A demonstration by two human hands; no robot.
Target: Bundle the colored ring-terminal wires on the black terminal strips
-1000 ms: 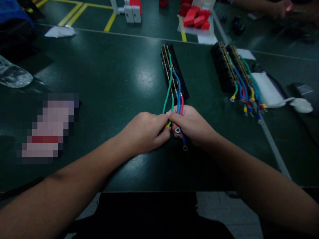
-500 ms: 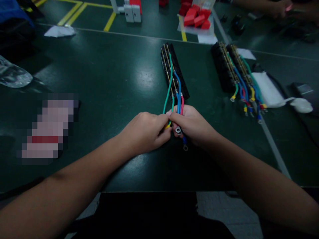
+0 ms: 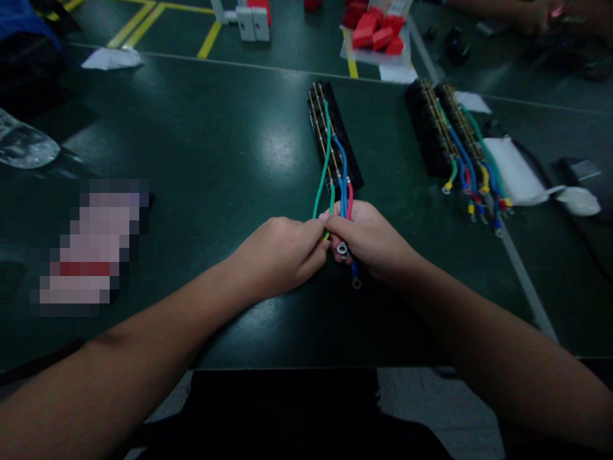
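Note:
A black socket strip (image 3: 352,153) with brass bars lies on the dark green table, its wired end toward me. My left hand (image 3: 282,252) is closed on the green wires (image 3: 322,185), near their yellow sleeves. Beside it, touching at the thumbs, my right hand (image 3: 366,233) pinches the blue wires (image 3: 343,185) and a red wire (image 3: 350,198). Below the right fingers hang a ring terminal (image 3: 341,249) and a blue-sleeved ring terminal (image 3: 355,278). The fingers hide part of the wires.
Two similar wired strips (image 3: 426,128) lie to the right, by a white packet (image 3: 514,172). A blurred-out flat object (image 3: 90,249) is at left, near clear plastic (image 3: 26,144). Red blocks (image 3: 373,32) lie in a bag at the back. Another person's hand (image 3: 536,16) is at far right.
The yellow sleeve by my left fingers shows less than before. Both hands keep their hold in nearly the same place; the view has shifted very slightly.

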